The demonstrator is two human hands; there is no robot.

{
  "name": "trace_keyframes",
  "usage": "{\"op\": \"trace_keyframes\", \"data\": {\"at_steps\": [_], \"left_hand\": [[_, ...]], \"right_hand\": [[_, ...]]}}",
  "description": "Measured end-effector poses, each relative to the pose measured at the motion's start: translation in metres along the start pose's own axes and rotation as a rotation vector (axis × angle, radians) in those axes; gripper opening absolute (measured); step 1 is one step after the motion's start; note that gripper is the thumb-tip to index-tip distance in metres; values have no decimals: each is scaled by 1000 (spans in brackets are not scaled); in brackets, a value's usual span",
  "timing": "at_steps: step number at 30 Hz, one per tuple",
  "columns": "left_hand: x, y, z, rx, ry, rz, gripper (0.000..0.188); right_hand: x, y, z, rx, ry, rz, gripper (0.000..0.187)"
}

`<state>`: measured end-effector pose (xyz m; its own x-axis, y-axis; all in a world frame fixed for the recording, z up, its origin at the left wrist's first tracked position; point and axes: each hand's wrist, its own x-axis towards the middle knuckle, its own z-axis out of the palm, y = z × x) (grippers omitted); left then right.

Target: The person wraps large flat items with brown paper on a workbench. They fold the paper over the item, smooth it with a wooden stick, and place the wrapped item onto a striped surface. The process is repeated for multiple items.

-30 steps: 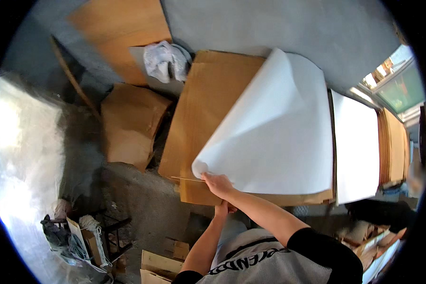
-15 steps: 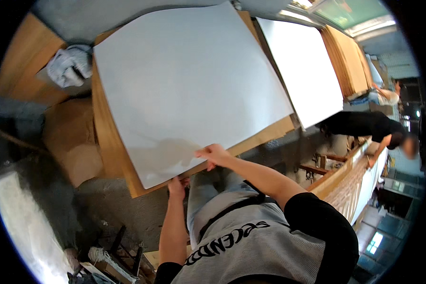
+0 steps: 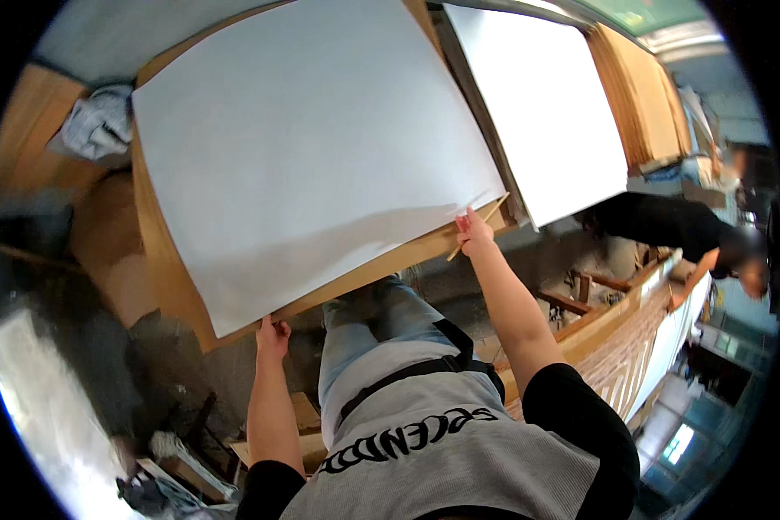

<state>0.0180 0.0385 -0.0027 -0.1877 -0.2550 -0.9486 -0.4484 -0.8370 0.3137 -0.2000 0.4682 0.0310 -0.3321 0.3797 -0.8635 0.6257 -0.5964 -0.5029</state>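
Observation:
A large pale grey-white sheet [image 3: 312, 147] lies over a stack of brown wooden boards [image 3: 172, 286], whose edges stick out around it. My left hand [image 3: 273, 338] is closed at the near edge by the sheet's left corner, thumb up and fingers curled underneath; the exact layers it grips are hidden. At the near right corner, my right hand [image 3: 474, 234] is closed around a thin light wooden stick [image 3: 501, 204], its fingertips by the sheet's edge. The stick lies slantwise across the board edge.
To the right is another stack topped by a bright white sheet [image 3: 542, 113], with brown boards [image 3: 637, 104] beyond. A person in black [image 3: 667, 227] bends over a long wooden panel [image 3: 624, 347]. Crumpled cloth [image 3: 100, 121] lies at left, above brown cardboard [image 3: 113, 251].
My hands have moved apart: the left slid left along the near edge, the right went to the near right corner. The thin stick now shows in my right hand. The view has shifted slightly.

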Motion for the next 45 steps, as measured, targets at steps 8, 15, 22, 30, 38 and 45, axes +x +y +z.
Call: {"op": "trace_keyframes", "data": {"at_steps": [8,15,22,30,38,45], "left_hand": [[-11,-10,-33,-341,-300,62,23],[-11,0,-39,-318,-81,234,34],[2,17,-44,-375,-31,177,35],[11,20,-42,-431,-109,144,32],[8,25,-41,-438,-87,125,30],[7,23,-40,-611,-294,89,20]], "right_hand": [[17,-15,-18,-307,-105,-64,20],[0,0,-61,-220,-173,-165,23],[3,6,-70,-251,-190,-188,20],[-2,6,-72,-209,-146,-229,23],[3,1,-71,-218,-128,-130,18],[-3,4,-72,-284,-41,-139,20]]}}
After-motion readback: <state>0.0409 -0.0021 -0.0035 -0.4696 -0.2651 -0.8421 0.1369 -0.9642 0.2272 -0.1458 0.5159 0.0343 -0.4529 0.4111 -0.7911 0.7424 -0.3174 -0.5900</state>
